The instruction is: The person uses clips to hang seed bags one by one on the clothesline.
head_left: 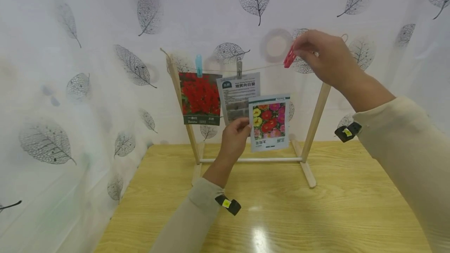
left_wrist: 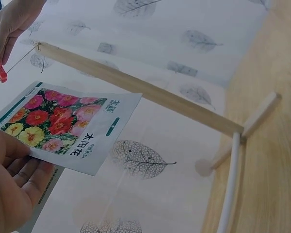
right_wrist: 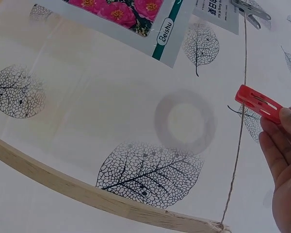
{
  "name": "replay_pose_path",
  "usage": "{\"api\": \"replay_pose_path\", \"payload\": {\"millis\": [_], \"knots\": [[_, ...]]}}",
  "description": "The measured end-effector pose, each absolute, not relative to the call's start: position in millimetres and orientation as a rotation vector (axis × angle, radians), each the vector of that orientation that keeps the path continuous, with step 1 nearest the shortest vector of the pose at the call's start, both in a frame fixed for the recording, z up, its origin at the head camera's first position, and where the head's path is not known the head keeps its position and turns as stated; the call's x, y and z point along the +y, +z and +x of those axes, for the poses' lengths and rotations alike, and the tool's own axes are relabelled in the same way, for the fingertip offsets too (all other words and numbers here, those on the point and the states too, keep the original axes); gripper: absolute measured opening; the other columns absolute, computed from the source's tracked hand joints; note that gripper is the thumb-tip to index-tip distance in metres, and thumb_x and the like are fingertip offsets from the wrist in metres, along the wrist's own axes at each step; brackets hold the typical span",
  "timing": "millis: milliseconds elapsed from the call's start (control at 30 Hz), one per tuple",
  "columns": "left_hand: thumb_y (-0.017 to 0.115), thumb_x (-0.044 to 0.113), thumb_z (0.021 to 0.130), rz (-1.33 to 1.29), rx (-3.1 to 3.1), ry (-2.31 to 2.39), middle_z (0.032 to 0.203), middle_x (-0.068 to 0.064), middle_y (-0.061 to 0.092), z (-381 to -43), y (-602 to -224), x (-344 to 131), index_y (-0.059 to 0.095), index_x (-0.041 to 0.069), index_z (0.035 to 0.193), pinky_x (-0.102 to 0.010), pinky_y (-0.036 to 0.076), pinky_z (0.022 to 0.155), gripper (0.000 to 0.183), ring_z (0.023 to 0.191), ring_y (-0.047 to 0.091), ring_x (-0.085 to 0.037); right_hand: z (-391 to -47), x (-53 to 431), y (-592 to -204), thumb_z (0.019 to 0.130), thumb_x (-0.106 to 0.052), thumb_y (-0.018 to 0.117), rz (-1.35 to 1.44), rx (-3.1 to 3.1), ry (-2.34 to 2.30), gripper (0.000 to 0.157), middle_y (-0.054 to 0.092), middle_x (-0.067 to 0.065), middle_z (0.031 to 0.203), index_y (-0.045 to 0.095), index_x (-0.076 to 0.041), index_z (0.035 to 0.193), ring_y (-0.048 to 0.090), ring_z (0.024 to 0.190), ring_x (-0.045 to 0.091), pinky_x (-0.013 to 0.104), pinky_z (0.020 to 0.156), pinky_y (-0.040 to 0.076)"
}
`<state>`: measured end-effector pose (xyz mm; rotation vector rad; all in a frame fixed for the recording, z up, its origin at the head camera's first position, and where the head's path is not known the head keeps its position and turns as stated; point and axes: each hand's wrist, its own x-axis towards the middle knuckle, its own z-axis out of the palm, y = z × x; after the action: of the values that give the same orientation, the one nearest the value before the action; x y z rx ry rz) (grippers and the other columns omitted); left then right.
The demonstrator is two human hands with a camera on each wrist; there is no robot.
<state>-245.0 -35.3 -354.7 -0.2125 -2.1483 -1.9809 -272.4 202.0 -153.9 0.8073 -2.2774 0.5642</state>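
My left hand (head_left: pixel 233 139) pinches the left edge of a flower seed packet (head_left: pixel 268 122) with colourful blooms on its front. The packet is below the string (head_left: pixel 267 66), apart from it. With thumb and fingers, my right hand (head_left: pixel 325 56) pinches a red clothespin (right_wrist: pixel 257 103) by its handle end; its tip is at the string near the right post. A blue clothespin (head_left: pixel 199 65) holds a red-flower packet (head_left: pixel 200 98) on the string. Beside it, a grey clothespin (head_left: pixel 239 67) holds a packet showing printed text (head_left: pixel 228 95), partly hidden by the held packet.
The string runs between two wooden posts, the right post (head_left: pixel 316 122) and the left post (head_left: pixel 174 79). A white rod (head_left: pixel 246 160) joins their feet on the wood-grain table (head_left: pixel 274 202). A leaf-patterned curtain (head_left: pixel 105 18) hangs behind and at the left.
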Motion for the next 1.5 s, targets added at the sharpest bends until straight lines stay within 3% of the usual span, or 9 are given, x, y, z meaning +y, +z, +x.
{"api": "replay_pose_path", "payload": {"millis": [167,300,400,567,1267,1500], "knots": [[0.061,0.009,0.099,-0.214,-2.139,-2.005,0.115,-0.018,0.071,-244,-352,-34,0.069,0.001,0.121,-0.032,0.061,0.087,0.024,0.103,0.071,-0.028,-274,203,-156,0.102,-0.011,0.058,0.805,-2.288,0.572,0.019,0.071,0.01,0.114,0.066,-0.005,0.119,0.068,0.114,0.029,0.001,0.097,0.037],[0.062,0.009,0.099,-0.208,-2.142,-1.998,0.114,-0.016,0.072,-244,-350,-32,0.069,0.001,0.12,-0.031,0.061,0.086,0.023,0.101,0.071,-0.026,-275,204,-158,0.103,-0.013,0.057,0.803,-2.316,0.592,0.022,0.07,0.01,0.117,0.064,-0.007,0.122,0.066,0.118,0.03,0.023,0.108,0.048],[0.061,0.009,0.099,-0.209,-2.15,-1.992,0.114,-0.016,0.072,-243,-349,-31,0.069,0.002,0.121,-0.031,0.061,0.086,0.024,0.101,0.071,-0.025,-275,205,-158,0.103,-0.015,0.057,0.799,-2.339,0.604,0.023,0.07,0.009,0.12,0.063,-0.007,0.124,0.065,0.121,0.031,0.041,0.108,0.049],[0.061,0.01,0.1,-0.215,-2.156,-1.984,0.113,-0.013,0.072,-242,-347,-30,0.069,0.004,0.122,-0.03,0.06,0.086,0.024,0.099,0.07,-0.022,-274,206,-159,0.103,-0.014,0.057,0.792,-2.367,0.615,0.023,0.069,0.011,0.121,0.064,-0.006,0.124,0.064,0.123,0.033,0.05,0.106,0.049],[0.061,0.007,0.099,-0.27,-2.066,-2.016,0.112,-0.017,0.071,-243,-344,-27,0.069,0.0,0.12,-0.032,0.061,0.086,0.024,0.097,0.071,-0.025,-274,204,-161,0.104,-0.013,0.055,0.811,-2.374,0.595,0.023,0.068,0.012,0.119,0.065,-0.007,0.123,0.064,0.12,0.033,0.053,0.105,0.05],[0.062,0.01,0.099,-0.278,-2.098,-1.977,0.112,-0.011,0.073,-246,-340,-24,0.07,0.006,0.122,-0.03,0.06,0.085,0.025,0.097,0.071,-0.02,-273,205,-163,0.104,-0.015,0.055,0.817,-2.371,0.599,0.021,0.068,0.01,0.119,0.066,-0.008,0.12,0.064,0.121,0.031,0.04,0.108,0.05]]}}
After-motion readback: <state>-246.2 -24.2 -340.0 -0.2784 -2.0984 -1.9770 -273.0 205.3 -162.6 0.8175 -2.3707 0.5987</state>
